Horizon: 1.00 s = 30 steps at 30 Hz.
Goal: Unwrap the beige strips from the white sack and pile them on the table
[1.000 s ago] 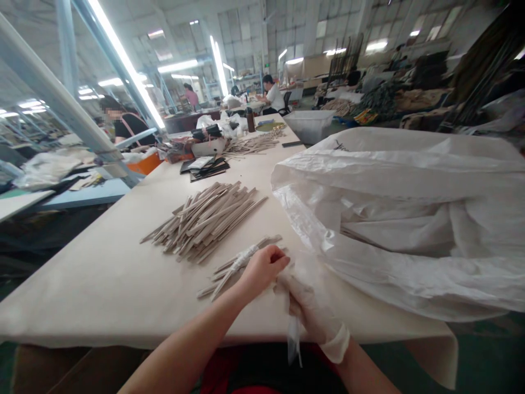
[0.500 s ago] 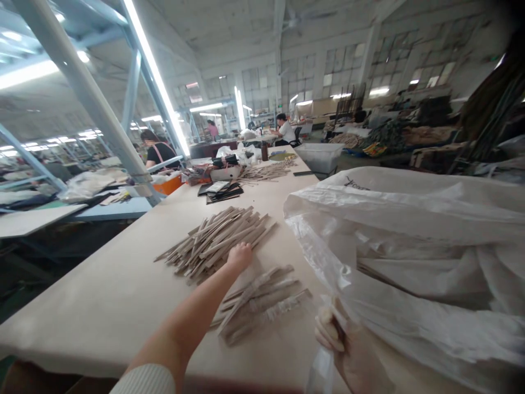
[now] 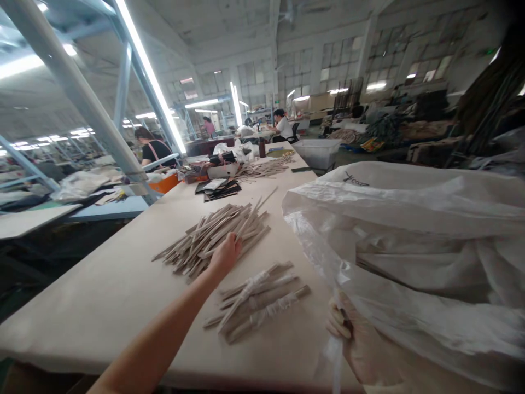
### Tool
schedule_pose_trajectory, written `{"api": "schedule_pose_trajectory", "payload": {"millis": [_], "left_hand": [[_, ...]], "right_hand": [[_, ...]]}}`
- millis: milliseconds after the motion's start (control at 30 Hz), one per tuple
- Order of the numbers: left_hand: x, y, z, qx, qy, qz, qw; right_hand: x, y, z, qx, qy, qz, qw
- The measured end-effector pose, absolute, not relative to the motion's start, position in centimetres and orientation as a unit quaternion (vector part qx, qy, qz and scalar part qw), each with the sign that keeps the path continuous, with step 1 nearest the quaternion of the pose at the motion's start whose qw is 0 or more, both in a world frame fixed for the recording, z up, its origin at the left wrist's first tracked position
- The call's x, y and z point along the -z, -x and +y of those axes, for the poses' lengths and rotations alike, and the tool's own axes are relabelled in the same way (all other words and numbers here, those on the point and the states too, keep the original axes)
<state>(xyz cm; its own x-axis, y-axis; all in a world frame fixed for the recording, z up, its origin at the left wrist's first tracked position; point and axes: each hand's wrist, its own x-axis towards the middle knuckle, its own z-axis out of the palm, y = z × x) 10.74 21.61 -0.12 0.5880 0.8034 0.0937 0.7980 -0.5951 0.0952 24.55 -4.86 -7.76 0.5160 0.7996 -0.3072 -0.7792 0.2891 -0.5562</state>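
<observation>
My left hand (image 3: pixel 226 253) is closed on a thin beige strip (image 3: pixel 259 212), whose free end points up and away from me. It is over the right side of a loose pile of similar strips (image 3: pixel 205 235) on the table. Nearer me lie several strips bundled with clear plastic wrap (image 3: pixel 260 306). At the lower right my right hand (image 3: pixel 348 328) is closed around the gathered edge of a large translucent plastic bag (image 3: pixel 311 219). The bag gapes open, with beige sheet-like material (image 3: pixel 410 262) inside. Fingertips of the right hand are partly hidden by plastic.
The pale table (image 3: pixel 102 284) stretches away from me. Farther along it lie dark flat pieces (image 3: pixel 217 190), more strips (image 3: pixel 262 169) and white plastic. A slanting metal post (image 3: pixel 82 93) stands at the left. A translucent bin (image 3: pixel 318 153) sits beyond the bag. Other people work farther off.
My left hand has shifted slightly left and up, and a strip now sticks up from it. My right hand has moved a little right, still gripping the bag's edge.
</observation>
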Motion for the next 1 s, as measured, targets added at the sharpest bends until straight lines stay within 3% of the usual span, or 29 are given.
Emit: {"api": "schedule_pose_trajectory", "payload": {"millis": [200, 367, 500, 633, 800, 1000], "left_hand": [[-0.4, -7.8, 19.8, -0.23, -0.848, 0.45, 0.157], [-0.5, -7.2, 18.1, -0.235, -0.845, 0.43, 0.213], [-3.0, -7.6, 13.9, -0.124, -0.813, 0.381, 0.422], [-2.7, -6.6, 9.3, 0.01, -0.707, 0.354, 0.613], [-1.4, -6.6, 6.8, 0.068, -0.673, 0.353, 0.647], [-1.9, -7.8, 6.9, 0.096, -0.665, 0.373, 0.64]], "right_hand": [[7.8, -23.6, -3.9, -0.501, 0.341, 0.013, 0.795], [7.7, -24.2, -3.8, -0.475, 0.392, -0.005, 0.788], [6.7, -24.9, -2.6, -0.442, 0.418, -0.005, 0.794], [5.9, -25.3, -1.3, -0.431, 0.396, -0.011, 0.81], [5.9, -25.3, -1.0, -0.439, 0.382, -0.018, 0.813], [5.6, -25.2, -1.8, -0.33, 0.555, -0.043, 0.763]]}}
